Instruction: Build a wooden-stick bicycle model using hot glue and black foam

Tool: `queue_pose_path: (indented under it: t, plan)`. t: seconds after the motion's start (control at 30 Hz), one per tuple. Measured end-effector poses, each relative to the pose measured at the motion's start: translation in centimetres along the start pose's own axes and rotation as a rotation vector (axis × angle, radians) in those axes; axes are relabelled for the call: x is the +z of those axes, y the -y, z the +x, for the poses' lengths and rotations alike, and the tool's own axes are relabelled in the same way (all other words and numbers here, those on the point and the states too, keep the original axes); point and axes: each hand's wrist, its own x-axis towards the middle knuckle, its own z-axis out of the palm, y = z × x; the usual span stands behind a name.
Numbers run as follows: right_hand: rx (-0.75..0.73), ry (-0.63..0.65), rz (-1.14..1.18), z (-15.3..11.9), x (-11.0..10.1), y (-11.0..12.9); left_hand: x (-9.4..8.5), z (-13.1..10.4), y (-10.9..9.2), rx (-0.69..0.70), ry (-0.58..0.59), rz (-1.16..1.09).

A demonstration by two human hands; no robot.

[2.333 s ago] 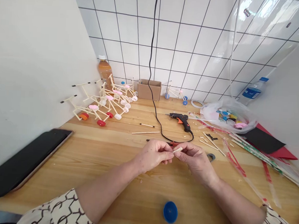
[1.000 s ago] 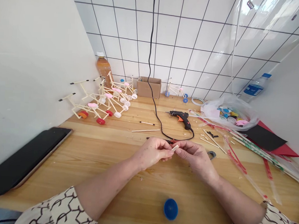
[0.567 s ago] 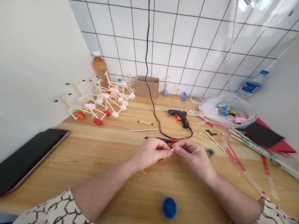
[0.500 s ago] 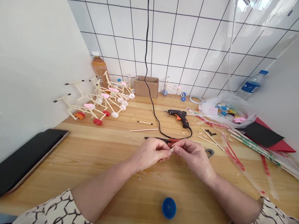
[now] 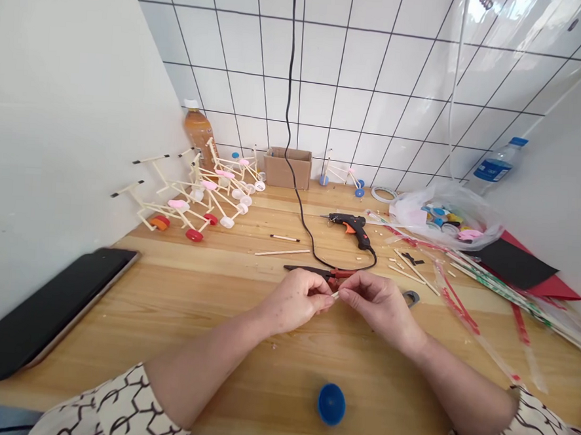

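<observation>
Over the middle of the table, my left hand (image 5: pixel 292 301) and my right hand (image 5: pixel 381 306) meet fingertip to fingertip. Between them they pinch a short pale wooden stick piece (image 5: pixel 335 295), mostly covered by the fingers. Just behind the hands lie pliers (image 5: pixel 311 271) with red handles, partly hidden by them. A blue bottle cap (image 5: pixel 331 404) rests on the table nearer to me. Beyond the pliers are a black glue gun (image 5: pixel 349 227) with an orange trigger, a black-tipped stick (image 5: pixel 284 238) and a longer bare stick (image 5: pixel 282 252).
Several stick-built models (image 5: pixel 187 204) with cap wheels stand at the left by a drink bottle (image 5: pixel 200 130). A small cardboard box (image 5: pixel 288 169) sits at the wall. On the right are a bag of caps (image 5: pixel 443 217), plastic strips and sticks. A dark tablet (image 5: pixel 53 308) lies at far left.
The whole view has shifted slightly, with things appearing a little further right. Both hands keep pinching the stick piece, which lies at a slightly flatter angle now.
</observation>
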Motion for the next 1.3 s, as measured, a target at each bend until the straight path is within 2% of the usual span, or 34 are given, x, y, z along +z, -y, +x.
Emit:
queue_pose_path:
  t: [0.13,0.27,0.5,0.67,0.8,0.87,0.97,1.07,1.13,1.2,1.3]
  plan:
    - [-0.09,0.031,-0.194,-0.2,-0.3,0.1,0.0,0.1,0.3,0.031,-0.012,0.124]
    - [-0.114,0.061,-0.368,-0.3,-0.5,0.3,-0.1,0.2,0.4,0.079,-0.03,0.299]
    - [-0.218,0.141,-0.565,-0.4,-0.9,0.5,-0.2,0.1,0.1,0.177,-0.038,0.486]
    - [-0.293,0.138,-0.63,-0.6,-1.0,1.0,0.1,0.1,0.4,0.243,-0.054,0.518]
    - [-0.258,0.109,-0.64,-0.5,-1.5,1.2,0.3,0.2,0.5,0.263,-0.104,0.422]
    - [-0.201,0.052,-0.626,-0.2,-2.6,1.2,0.2,0.2,0.4,0.246,-0.153,0.349]
    - [-0.081,-0.07,-0.62,0.5,-5.7,1.0,0.0,0.2,0.4,0.212,-0.21,0.301]
    - [0.054,-0.217,-0.658,1.1,-9.4,0.0,-0.2,0.3,0.5,0.212,-0.216,0.307]
    - [0.154,-0.26,-0.691,1.4,-11.3,-0.8,-0.2,0.4,0.6,0.217,-0.207,0.319]
    - [0.234,-0.286,-0.741,1.6,-12.5,-1.4,-0.2,0.4,0.7,0.221,-0.205,0.336]
    - [0.299,-0.302,-0.818,1.8,-12.9,-2.1,-0.3,0.4,0.6,0.222,-0.22,0.359]
